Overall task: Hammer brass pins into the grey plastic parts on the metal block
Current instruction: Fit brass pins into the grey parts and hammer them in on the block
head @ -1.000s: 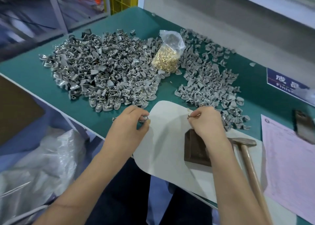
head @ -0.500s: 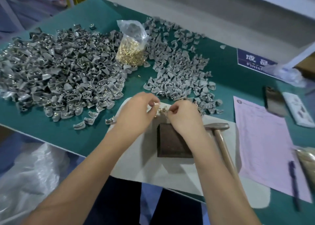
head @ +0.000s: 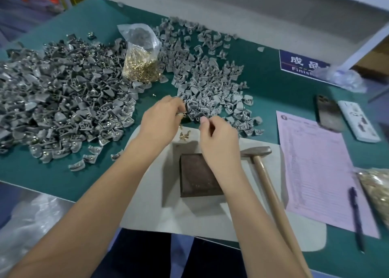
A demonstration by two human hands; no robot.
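Note:
My left hand [head: 161,117] pinches a grey plastic part [head: 190,107] at the near edge of the right-hand pile of grey parts [head: 210,84]. My right hand [head: 219,138] hovers beside it with thumb and fingers curled together; whether it holds a pin is hidden. A few loose brass pins [head: 184,135] lie on the white mat [head: 189,214] just below my hands. The dark metal block [head: 197,176] sits bare on the mat, partly behind my right wrist. The hammer [head: 265,172] lies to the block's right.
A larger pile of grey parts [head: 63,101] covers the left of the green table. A clear bag of brass pins [head: 142,63] stands between the piles. To the right lie a pink form [head: 320,168], a pen [head: 355,216], a phone [head: 328,113] and another bag of pins [head: 376,193].
Both hands moved away from the block toward the right-hand pile. The left hand now pinches a grey part there. The view shifted slightly.

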